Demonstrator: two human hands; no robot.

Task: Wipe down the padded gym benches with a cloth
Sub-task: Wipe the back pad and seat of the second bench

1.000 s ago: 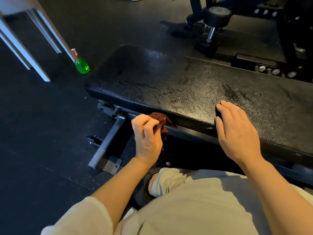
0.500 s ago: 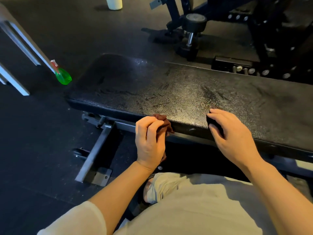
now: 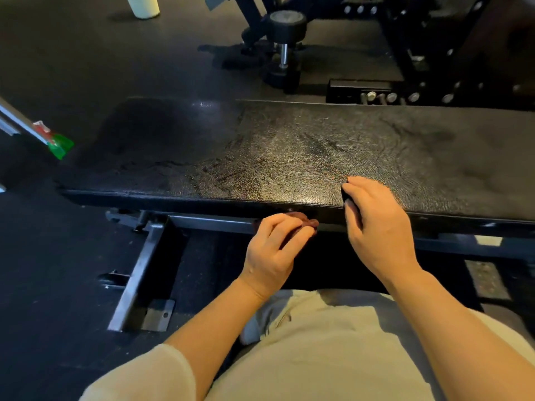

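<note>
A black padded gym bench (image 3: 289, 151) stretches across the middle of the view, its top streaked with damp marks. My left hand (image 3: 272, 253) grips a dark brown cloth (image 3: 301, 224) and holds it against the bench's near side edge, just above the metal frame rail. My right hand (image 3: 376, 224) rests on the near edge of the pad to the right of the cloth, fingers curled over the edge and thumb on the side face.
A green spray bottle (image 3: 56, 143) lies on the dark floor left of the bench, beside a grey metal leg (image 3: 17, 123). The bench's steel foot (image 3: 139, 279) sticks out toward me. A dumbbell (image 3: 285, 47) and black rack stand behind; a white container (image 3: 143, 5) is far back.
My left hand has slid the cloth rightward along the bench's near side edge, closer to my right hand. The view has shifted left along the bench. My right hand stays on the pad's edge.
</note>
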